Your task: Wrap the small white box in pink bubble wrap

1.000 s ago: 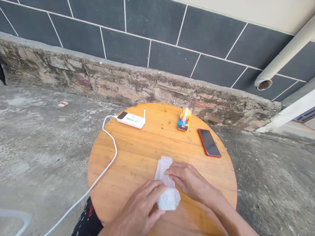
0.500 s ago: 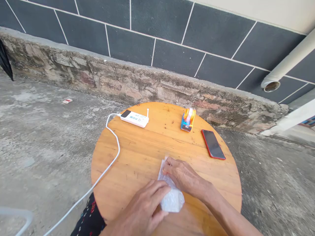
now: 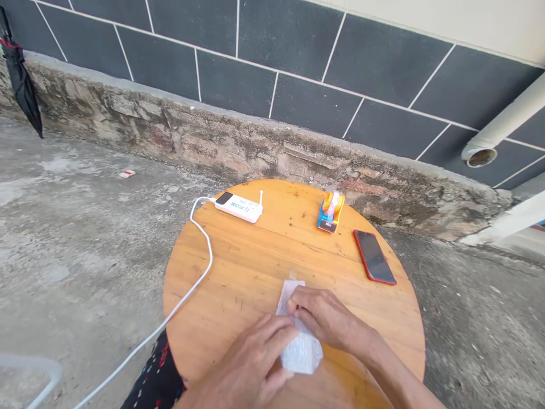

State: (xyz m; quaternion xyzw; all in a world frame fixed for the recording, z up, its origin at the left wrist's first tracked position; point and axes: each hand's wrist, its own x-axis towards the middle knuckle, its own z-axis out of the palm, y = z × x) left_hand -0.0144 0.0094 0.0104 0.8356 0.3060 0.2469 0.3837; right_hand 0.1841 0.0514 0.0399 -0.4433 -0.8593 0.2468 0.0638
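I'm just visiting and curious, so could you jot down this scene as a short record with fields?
Setting: round wooden table on concrete ground by a tiled wall
Left hand: grips the white packet at its near end
Right hand: fingers curled on the packet's middle
Far side: white power bank with cable, tape dispenser
Right edge: red phone, face up

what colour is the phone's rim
Red: the phone has a red rim around its black screen, head view.
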